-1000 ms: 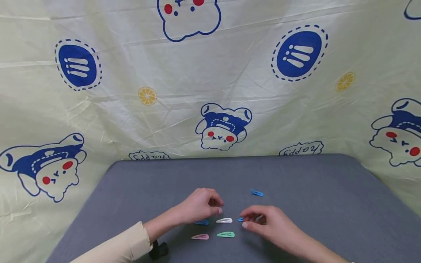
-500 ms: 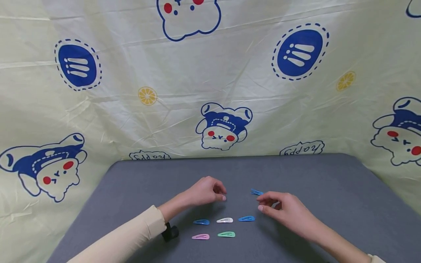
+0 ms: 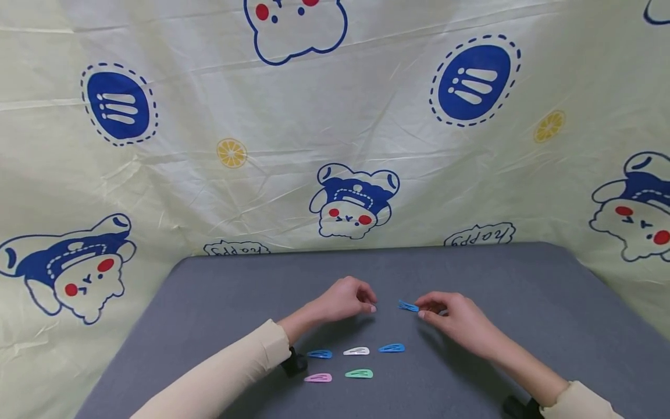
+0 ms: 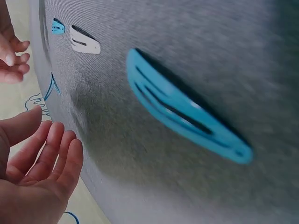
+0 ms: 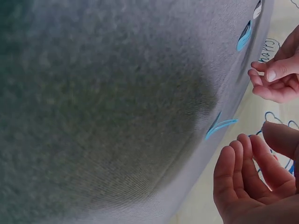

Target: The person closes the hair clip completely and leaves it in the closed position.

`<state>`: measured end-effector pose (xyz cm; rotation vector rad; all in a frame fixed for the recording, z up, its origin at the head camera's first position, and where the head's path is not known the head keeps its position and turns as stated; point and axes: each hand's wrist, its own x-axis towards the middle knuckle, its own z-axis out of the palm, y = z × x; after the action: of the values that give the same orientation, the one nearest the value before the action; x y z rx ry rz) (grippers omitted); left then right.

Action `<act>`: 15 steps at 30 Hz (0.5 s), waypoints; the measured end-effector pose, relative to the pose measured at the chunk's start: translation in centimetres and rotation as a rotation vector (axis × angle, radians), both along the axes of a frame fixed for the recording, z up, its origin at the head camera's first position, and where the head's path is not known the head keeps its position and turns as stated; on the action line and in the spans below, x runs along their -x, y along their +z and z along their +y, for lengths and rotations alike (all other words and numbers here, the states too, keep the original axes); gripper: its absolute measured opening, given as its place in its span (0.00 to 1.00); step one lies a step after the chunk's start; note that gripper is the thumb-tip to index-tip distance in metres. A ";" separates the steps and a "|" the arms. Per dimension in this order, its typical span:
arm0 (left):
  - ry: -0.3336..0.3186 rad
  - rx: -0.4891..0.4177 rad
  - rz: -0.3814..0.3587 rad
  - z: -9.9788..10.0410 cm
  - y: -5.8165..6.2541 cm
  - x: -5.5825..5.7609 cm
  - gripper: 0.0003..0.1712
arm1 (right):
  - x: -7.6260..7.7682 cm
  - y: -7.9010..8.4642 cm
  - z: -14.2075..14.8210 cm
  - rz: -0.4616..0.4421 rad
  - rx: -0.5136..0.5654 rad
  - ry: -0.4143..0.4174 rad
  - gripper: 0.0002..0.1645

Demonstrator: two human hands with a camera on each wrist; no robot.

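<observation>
A blue snap hair clip point(image 3: 407, 305) lies on the table with its two parts sprung apart, seen as a V in the right wrist view. My right hand point(image 3: 455, 317) is just right of it, fingertips close to its end, thumb apart from the fingers. Left of that clip, my left hand point(image 3: 342, 299) hovers with loosely bent fingers and nothing in them. Nearer to me lie flat clips: a blue one point(image 3: 320, 354), a white one point(image 3: 356, 351) and another blue one point(image 3: 392, 348) in a row, then a pink one point(image 3: 318, 377) and a green one point(image 3: 359, 373).
The grey cloth-covered table point(image 3: 251, 291) reaches back to a pale printed curtain point(image 3: 282, 198). A dark wrist camera point(image 3: 295, 364) on the left arm is close to the left blue clip.
My right hand has left the blue clip at the row's right end and moved up and right to the sprung-open clip. The left hand has moved away from me and rightward.
</observation>
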<state>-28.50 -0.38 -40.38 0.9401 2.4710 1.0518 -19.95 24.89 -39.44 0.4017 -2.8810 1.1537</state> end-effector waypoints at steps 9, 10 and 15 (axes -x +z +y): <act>0.022 -0.045 -0.067 1.7 -0.6 0.6 0.08 | 1.9 -0.7 0.6 -0.043 -0.002 0.024 0.12; 0.020 -0.053 -0.074 1.9 -0.8 0.8 0.09 | 2.0 -0.8 0.6 -0.046 -0.004 0.032 0.13; -0.008 -0.070 -0.104 2.5 -1.3 1.2 0.09 | 2.9 -1.3 0.7 -0.049 -0.019 0.079 0.12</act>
<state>-29.71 2.15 -41.65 0.8921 2.3584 1.1610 -22.84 25.60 -40.73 0.4986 -2.9456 1.1638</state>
